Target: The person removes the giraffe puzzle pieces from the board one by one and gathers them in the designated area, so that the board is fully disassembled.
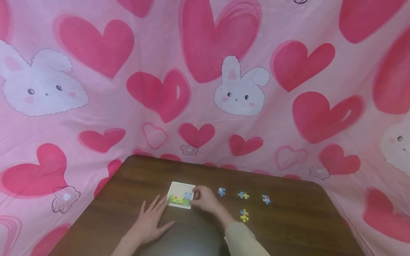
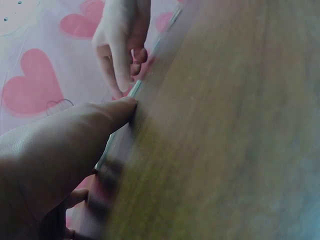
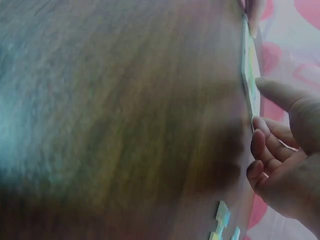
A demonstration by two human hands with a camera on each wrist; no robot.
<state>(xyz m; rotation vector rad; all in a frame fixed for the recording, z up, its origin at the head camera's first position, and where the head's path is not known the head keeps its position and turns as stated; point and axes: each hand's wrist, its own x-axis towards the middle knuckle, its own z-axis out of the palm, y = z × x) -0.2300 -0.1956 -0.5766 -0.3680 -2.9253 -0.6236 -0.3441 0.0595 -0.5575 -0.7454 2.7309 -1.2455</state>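
A small white-framed jigsaw tray (image 1: 181, 184) lies flat on the table, its lower part filled with a picture of yellow giraffes on green and some blue on the right. My left hand (image 1: 150, 218) rests flat beside it, fingers outstretched and fingertips at the tray's left edge. At the right edge is my right hand (image 1: 205, 200), thumb and forefinger apart at the blue part. In the right wrist view its thumb (image 3: 277, 92) reaches over the tray, while the other fingers curl by the edge. I cannot tell whether it pinches a piece.
Right of the tray lie several loose jigsaw pieces: a blue one (image 1: 221, 192), a blue and yellow one (image 1: 243, 195), one with a red spot (image 1: 266, 199) and a yellow one (image 1: 244, 216). The dark wooden table (image 1: 288, 227) ends at a pink heart-patterned cloth (image 1: 205, 142).
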